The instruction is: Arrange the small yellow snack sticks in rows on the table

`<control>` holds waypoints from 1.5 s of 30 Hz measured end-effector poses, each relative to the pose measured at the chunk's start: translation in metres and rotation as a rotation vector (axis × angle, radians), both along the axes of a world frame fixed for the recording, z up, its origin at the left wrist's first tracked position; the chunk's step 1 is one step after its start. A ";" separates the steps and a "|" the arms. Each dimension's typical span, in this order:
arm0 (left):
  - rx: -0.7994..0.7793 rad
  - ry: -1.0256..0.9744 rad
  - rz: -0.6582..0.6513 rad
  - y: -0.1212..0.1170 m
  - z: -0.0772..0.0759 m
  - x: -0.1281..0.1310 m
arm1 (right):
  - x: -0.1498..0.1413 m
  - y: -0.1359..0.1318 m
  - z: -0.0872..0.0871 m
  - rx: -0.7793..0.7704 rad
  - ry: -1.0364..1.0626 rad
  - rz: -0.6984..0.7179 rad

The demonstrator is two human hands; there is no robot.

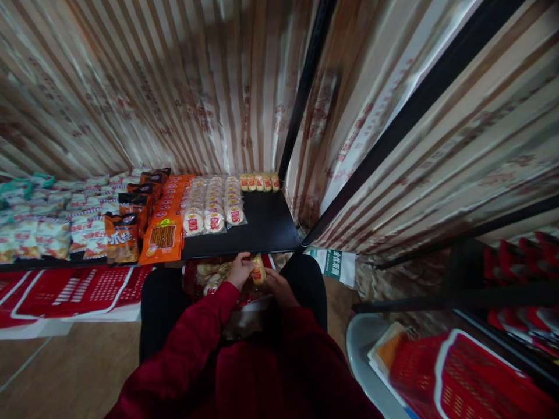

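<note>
A small yellow wrapped snack cake (258,270) with a red and white label stands between my hands, just below the front edge of the black shelf (271,218). My left hand (241,270) has its fingers closed at the packet's left side. On the other side my right hand (280,287) grips its right edge with thumb and fingers. Beneath them, between my knees, a red basket (188,280) contains more wrapped packets (213,278), partly hidden by my left arm. Matching yellow packets (259,183) form a row at the shelf's back right corner.
Left of that row lie clear-wrapped round white pastries (213,210), orange bags (162,238), brown-orange bags (121,237) and pale snack bags (52,235). Black posts (308,87) rise at the shelf's right end. Red baskets (82,291) sit below left; another basket (489,372) rests at right by a grey stool (360,337).
</note>
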State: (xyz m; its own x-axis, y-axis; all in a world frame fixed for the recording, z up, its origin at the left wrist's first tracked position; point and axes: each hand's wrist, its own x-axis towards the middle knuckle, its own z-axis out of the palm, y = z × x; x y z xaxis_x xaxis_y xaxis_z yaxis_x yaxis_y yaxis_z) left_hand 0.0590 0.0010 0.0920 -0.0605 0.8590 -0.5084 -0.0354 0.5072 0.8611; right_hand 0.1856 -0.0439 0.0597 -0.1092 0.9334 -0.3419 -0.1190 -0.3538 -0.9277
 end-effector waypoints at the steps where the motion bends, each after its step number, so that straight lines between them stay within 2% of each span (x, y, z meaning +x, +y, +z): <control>1: -0.002 -0.010 0.011 0.000 0.001 0.000 | 0.000 0.000 0.001 -0.013 0.036 -0.003; 9: -0.074 -0.035 -0.065 0.004 0.013 0.001 | 0.002 0.006 -0.002 -0.007 0.145 -0.037; 15: 0.008 -0.062 -0.028 0.013 0.019 0.006 | 0.004 0.018 0.006 0.043 0.089 -0.011; 19: 0.080 -0.066 -0.032 0.022 0.019 0.010 | 0.006 0.026 0.014 0.147 -0.125 0.017; 24: 0.177 0.018 -0.041 0.035 0.012 0.013 | 0.011 0.038 0.028 0.326 -0.712 -0.002; 26: 0.219 0.073 -0.046 0.041 0.009 0.014 | 0.013 0.044 0.033 0.366 -0.833 0.011; 31: 0.305 0.212 -0.045 0.055 0.010 0.018 | 0.014 0.061 0.038 0.368 -0.821 -0.014; 39: 0.340 0.376 -0.102 0.072 0.022 0.025 | 0.017 0.092 0.023 0.319 -0.750 -0.078; 45: 0.366 0.421 -0.091 0.084 0.025 0.027 | 0.012 0.110 0.029 0.264 -0.708 -0.101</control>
State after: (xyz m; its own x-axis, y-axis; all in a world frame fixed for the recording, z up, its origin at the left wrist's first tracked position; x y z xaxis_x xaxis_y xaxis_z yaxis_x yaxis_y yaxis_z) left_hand 0.0859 0.0847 0.1168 -0.1109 0.9861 -0.1241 0.3796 0.1574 0.9116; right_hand 0.1980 0.0665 0.0888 0.1436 0.9877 -0.0624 0.5157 -0.1284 -0.8471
